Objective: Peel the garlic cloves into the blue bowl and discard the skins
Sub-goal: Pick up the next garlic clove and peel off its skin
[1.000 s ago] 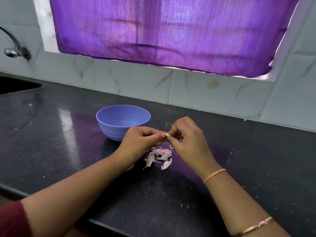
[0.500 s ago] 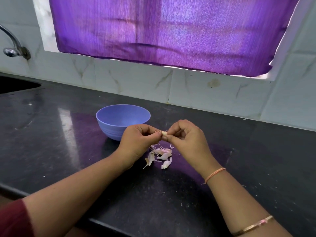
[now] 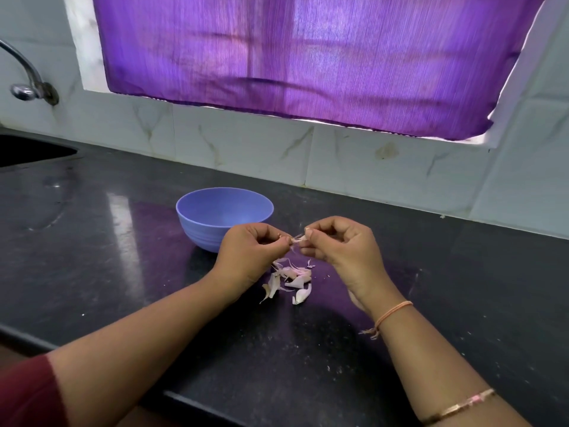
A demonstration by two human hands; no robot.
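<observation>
Above the black counter, my left hand (image 3: 252, 251) pinches a small garlic clove (image 3: 280, 237), mostly hidden by the fingers. My right hand (image 3: 338, 245) pinches a thin strip of pale skin (image 3: 300, 239) that stretches from the clove. The blue bowl (image 3: 224, 217) stands just behind my left hand; I cannot see inside it. A small heap of pinkish-white garlic skins (image 3: 291, 280) lies on the counter right below both hands.
The black stone counter (image 3: 123, 272) runs to a tiled wall at the back. A sink (image 3: 30, 151) and tap (image 3: 26, 84) are at the far left. A purple curtain (image 3: 308, 57) hangs over the window. The counter's front edge is close to me.
My hands have drawn slightly apart, and a strip of skin now stretches between them. Both hands sit a little higher above the heap of skins.
</observation>
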